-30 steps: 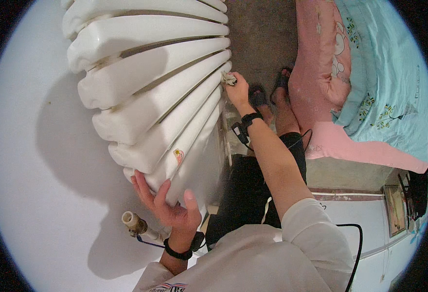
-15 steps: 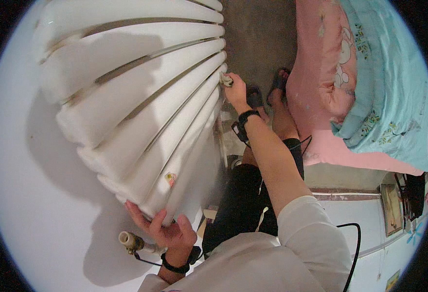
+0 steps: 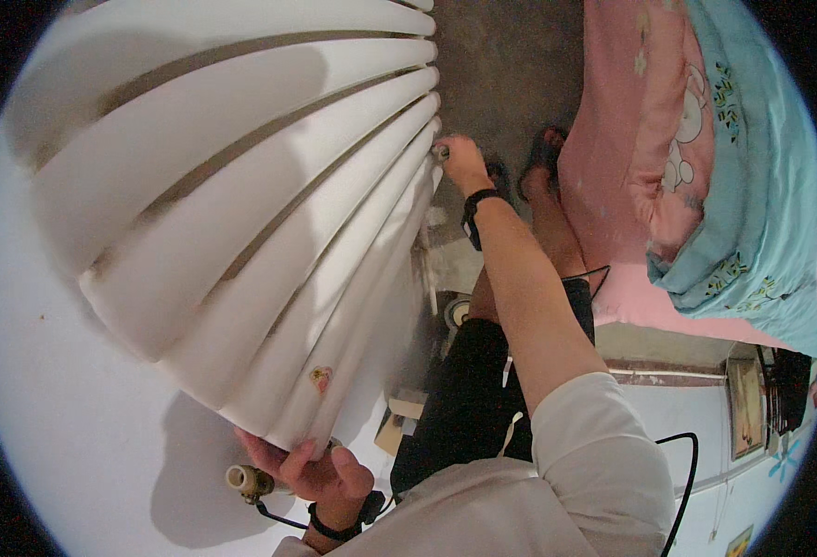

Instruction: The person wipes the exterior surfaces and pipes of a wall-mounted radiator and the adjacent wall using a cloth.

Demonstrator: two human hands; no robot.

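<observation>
A white ribbed radiator (image 3: 241, 213) fills the upper left against a white wall (image 3: 65, 436). My left hand (image 3: 308, 471) cups the near bottom corner of the radiator from below, fingers curled on its last rib. Just left of that hand a brass pipe fitting (image 3: 246, 481) sticks out. My right hand (image 3: 460, 160) reaches along the radiator's far end and is closed on a small metal valve (image 3: 440, 150) at its corner. A black band sits on each wrist.
A bed with a pink sheet (image 3: 650, 139) and a teal blanket (image 3: 761, 186) lies at right. My feet in dark sandals (image 3: 543, 153) rest on the brown floor (image 3: 501, 65). A small cardboard box (image 3: 399, 418) lies by the wall. A black cable (image 3: 682, 483) hangs at lower right.
The radiator has grown larger in view and its near end sits lower. My left hand has dropped with it toward the bottom edge. My right hand stays on the far valve.
</observation>
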